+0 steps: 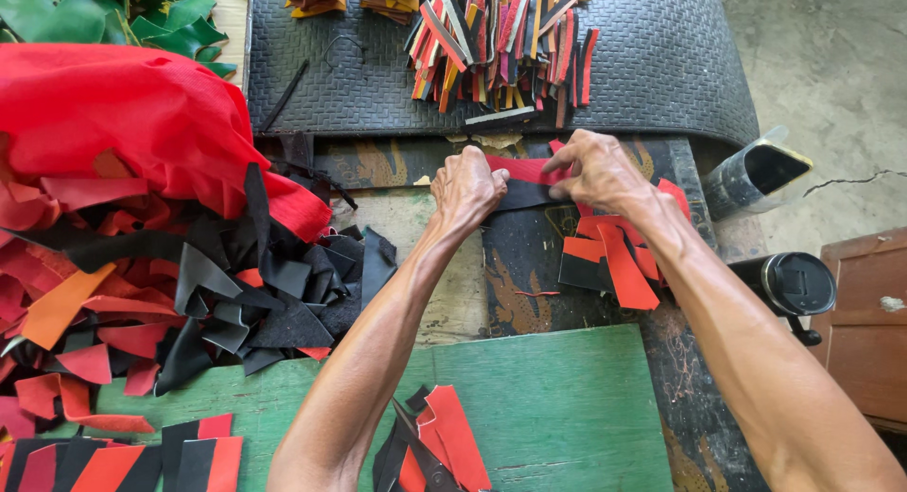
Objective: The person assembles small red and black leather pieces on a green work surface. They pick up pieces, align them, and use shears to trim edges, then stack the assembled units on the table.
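Note:
My left hand point(470, 184) and my right hand point(597, 168) meet at the middle of the workbench, both pinching a red and black leather strip point(522, 183) that lies flat between them. The left fingers are curled down on its left end, the right fingers press its right end. Just below my right wrist lies a small heap of cut red and black pieces point(612, 256). Beyond the hands, a pile of finished multicoloured strips point(501, 41) rests on a black textured mat point(652, 67).
A big mound of red and black leather scraps point(170, 265) fills the left side, with green pieces point(113, 15) at the top left. A green board point(567, 398) lies near me, with scissors point(430, 459) on red pieces. Two dark cylindrical containers point(798, 284) stand at the right edge.

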